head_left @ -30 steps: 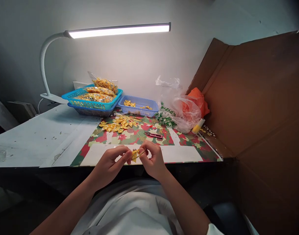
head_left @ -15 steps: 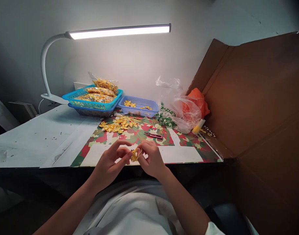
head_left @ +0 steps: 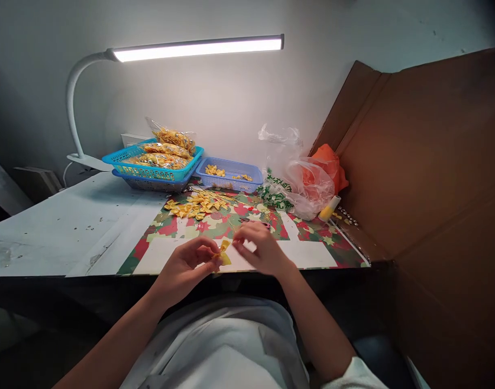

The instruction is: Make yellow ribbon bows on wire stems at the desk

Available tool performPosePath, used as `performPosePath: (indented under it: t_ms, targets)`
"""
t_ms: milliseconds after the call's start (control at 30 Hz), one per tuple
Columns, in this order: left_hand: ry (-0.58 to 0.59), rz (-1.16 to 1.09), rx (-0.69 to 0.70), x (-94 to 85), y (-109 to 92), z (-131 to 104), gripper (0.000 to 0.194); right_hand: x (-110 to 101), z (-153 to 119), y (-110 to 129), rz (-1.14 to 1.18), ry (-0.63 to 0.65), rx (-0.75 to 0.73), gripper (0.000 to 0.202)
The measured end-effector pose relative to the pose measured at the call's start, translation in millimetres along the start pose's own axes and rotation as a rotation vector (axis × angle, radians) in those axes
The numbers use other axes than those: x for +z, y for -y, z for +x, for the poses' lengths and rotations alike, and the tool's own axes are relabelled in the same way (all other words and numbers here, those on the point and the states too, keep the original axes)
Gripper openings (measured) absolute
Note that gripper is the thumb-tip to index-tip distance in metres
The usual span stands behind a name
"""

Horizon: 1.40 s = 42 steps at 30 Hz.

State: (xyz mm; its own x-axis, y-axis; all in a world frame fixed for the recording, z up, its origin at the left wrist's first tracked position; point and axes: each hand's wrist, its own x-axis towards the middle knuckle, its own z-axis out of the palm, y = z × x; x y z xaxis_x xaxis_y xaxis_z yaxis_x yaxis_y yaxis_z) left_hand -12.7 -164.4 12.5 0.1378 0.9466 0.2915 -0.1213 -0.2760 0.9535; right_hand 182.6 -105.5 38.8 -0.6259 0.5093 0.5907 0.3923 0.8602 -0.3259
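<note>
My left hand [head_left: 193, 262] pinches a small yellow ribbon bow [head_left: 223, 253] between thumb and fingertips, just above the table's front edge. To the right of the bow, apart from it, is my right hand [head_left: 261, 248], its thumb and fingertips drawn together. Anything thin between those fingertips is too small to make out. Beyond my right hand, thread snips [head_left: 267, 225] lie partly hidden behind it. A loose pile of yellow bows [head_left: 196, 206] rests on the patterned sheet past my hands, with thin gold cords [head_left: 219, 195] behind it.
At the back left, a turquoise basket [head_left: 150, 172] holds bagged yellow pieces. A shallow blue basket [head_left: 249, 186] contains more bows. Plastic bags [head_left: 288, 178] and a yellow-and-white tube [head_left: 329, 209] sit at right, beside a tall cardboard panel [head_left: 434, 146]. A lamp [head_left: 199, 49] hangs overhead.
My right hand has moved right and slightly up, away from the bow. The gold cord loop around its fingers no longer shows. The bow stays in my left hand, now turned and more visible.
</note>
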Motion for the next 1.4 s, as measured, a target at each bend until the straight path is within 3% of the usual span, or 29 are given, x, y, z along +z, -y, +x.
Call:
performPosePath:
  t_ms: [100,200,300,400,500,600,767,933,1100,1400]
  targets:
    - [-0.047,0.004,0.035,-0.4,2,-1,0.025,-10,-3,-37,-0.192,-0.055,0.285,0.012]
    - [-0.062,0.004,0.037,2.3,3,-2,0.026,-11,-8,-67,-0.391,0.08,0.49,0.028]
    - [-0.077,-0.037,0.006,5.8,4,-3,0.029,-3,-10,-80,-0.419,0.171,0.521,0.022]
    - [-0.052,-0.081,-0.02,7.2,4,-3,0.035,4,-7,-83,-0.422,0.171,0.515,0.011]
    - [-0.034,-0.1,-0.038,6.6,4,-4,0.04,3,-6,-84,-0.354,0.11,0.563,0.005]
    - [-0.044,-0.103,-0.03,6.5,5,-4,0.042,-5,-15,-72,-0.166,-0.022,0.604,0.013]
    - [-0.043,-0.112,0.007,8.7,5,-5,0.04,-17,-42,-22,0.101,-0.183,0.36,0.022]
    - [-0.06,-0.142,0.059,10.0,6,-7,0.04,-18,-47,17,0.002,-0.241,0.12,0.025]
    - [0.003,-0.17,0.115,9.1,6,-10,0.039,-18,-41,28,-0.171,-0.27,-0.001,0.028]
    - [-0.003,-0.158,0.092,11.1,8,-11,0.04,-18,-40,34,-0.271,-0.243,-0.033,0.03]
